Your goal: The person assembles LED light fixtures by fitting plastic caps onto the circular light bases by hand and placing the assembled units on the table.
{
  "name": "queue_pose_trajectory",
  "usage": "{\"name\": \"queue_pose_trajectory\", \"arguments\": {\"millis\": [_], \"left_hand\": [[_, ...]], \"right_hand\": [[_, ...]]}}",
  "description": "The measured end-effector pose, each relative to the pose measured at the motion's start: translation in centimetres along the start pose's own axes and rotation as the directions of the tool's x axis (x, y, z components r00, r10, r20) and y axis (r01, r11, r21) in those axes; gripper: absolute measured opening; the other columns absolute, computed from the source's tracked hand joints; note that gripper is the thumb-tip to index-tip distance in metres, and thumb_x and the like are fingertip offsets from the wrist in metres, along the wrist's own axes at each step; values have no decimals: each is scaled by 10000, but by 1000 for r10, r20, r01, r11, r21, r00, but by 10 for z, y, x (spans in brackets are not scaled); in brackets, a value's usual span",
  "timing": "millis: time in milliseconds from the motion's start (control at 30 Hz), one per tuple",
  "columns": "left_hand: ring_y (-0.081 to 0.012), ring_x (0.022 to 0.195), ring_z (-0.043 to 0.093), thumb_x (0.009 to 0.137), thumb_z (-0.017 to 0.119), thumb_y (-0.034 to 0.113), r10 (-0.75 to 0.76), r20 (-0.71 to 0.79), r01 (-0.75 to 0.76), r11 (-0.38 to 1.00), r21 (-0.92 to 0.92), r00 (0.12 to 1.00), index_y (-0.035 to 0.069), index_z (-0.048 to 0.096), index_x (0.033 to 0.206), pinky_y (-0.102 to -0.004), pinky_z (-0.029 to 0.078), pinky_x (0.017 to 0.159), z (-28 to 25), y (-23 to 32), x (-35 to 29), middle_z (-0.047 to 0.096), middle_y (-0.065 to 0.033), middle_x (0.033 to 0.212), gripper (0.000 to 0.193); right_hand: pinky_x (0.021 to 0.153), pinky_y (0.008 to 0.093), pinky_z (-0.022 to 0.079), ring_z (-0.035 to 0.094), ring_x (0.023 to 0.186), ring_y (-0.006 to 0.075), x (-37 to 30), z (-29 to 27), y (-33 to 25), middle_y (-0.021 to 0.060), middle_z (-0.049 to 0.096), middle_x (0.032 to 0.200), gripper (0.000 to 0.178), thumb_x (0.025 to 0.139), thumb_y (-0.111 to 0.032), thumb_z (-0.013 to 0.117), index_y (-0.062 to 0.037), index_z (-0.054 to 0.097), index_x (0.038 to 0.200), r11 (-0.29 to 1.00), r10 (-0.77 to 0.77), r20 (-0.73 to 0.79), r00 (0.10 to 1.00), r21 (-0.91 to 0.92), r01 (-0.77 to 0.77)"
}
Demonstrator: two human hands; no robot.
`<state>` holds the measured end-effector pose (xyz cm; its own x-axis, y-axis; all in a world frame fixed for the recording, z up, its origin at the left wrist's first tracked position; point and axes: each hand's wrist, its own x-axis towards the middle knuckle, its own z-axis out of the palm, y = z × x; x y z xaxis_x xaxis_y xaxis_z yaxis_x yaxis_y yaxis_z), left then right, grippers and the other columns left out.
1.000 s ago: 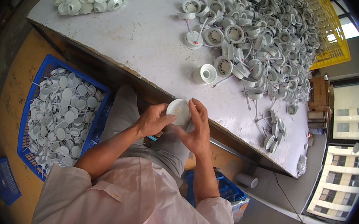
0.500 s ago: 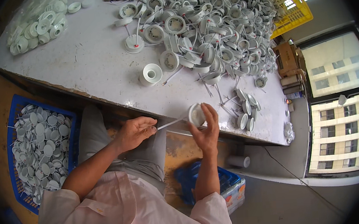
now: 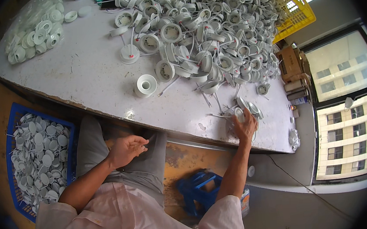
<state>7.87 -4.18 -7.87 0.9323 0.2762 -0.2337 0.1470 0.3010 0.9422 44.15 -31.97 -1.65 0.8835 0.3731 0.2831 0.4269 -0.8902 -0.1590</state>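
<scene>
My right hand is over a small cluster of white round lamp parts near the right front of the table. Its fingers are closed around one white round lamp part, partly hidden by the hand. My left hand hovers over my lap, just off the table's front edge, fingers apart and slightly bent, with nothing in it. Farther back lies a large heap of similar white round parts with white wires, some with red spots. A white ring-shaped cup stands alone in front of the heap.
A blue basket full of white discs with wires stands at my left. A clear bag of white rings lies at the table's far left. A yellow crate is behind the heap. Below the table is a blue plastic object.
My right hand has moved right with the round lamp part, from above the table's front edge to the small cluster. My left hand has let go of its wire and drawn slightly left.
</scene>
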Motion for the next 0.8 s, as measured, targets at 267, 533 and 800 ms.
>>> {"name": "queue_pose_trajectory", "arguments": {"millis": [267, 533, 800], "left_hand": [[-183, 933, 676, 911, 616, 76, -10, -2, 10, 999, -50, 1000, -38, 608, 1102, -243, 524, 719, 3, -5, 10, 673, -150, 1100, 223], [-190, 916, 683, 905, 627, 85, 9, -26, -10, 999, -32, 1000, -42, 615, 1082, -244, 527, 692, -5, -13, 8, 686, -151, 1058, 218], [-187, 910, 685, 918, 602, 79, 3, -32, -3, 1000, 0, 999, -29, 615, 1087, -235, 528, 664, -7, -9, -15, 680, -138, 1077, 201]], "right_hand": [[1090, 475, 224, 458, 1230, 332, 17, 7, 15, 149, 610, 1211, 669, 707, -449, 701, -64, 589, 1243, 995, 66, 123, 990, 61, -74], [899, 419, 448, 580, 1003, 317, 15, -1, -55, 168, 635, 1071, 464, 769, -331, 733, -34, 644, 1114, 991, -20, -248, 969, 125, 53], [873, 350, 467, 634, 976, 301, 31, 67, -135, 207, 634, 1110, 685, 789, -440, 697, 29, 535, 1260, 829, 196, -26, 980, 538, -152]]}}
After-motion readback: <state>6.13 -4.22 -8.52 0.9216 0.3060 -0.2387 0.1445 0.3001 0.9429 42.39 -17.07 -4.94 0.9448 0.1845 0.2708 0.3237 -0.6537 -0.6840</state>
